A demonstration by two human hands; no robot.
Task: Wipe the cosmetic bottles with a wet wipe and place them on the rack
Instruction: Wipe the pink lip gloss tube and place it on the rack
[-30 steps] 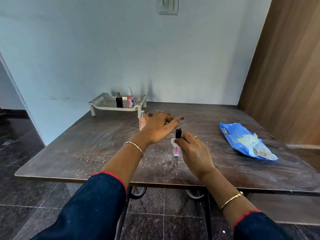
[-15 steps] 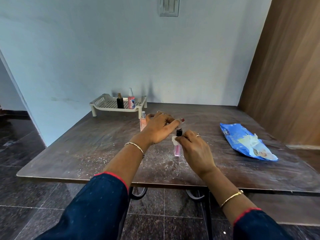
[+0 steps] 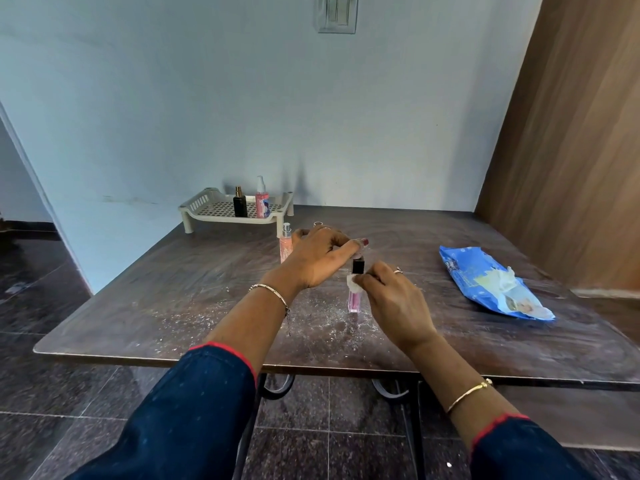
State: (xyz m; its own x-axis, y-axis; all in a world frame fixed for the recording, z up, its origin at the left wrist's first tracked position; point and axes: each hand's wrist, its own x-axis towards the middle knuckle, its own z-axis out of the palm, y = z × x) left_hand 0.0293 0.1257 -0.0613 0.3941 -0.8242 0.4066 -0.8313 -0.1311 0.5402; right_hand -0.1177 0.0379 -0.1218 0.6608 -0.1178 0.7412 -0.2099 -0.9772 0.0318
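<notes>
Pink bottle stands upright on the tabletop — the left hand, gripping nothing, presses a fingertip on its black cap to steady it, while the right hand pinches the wet wipe against its neck; the rack stands well behind.
</notes>
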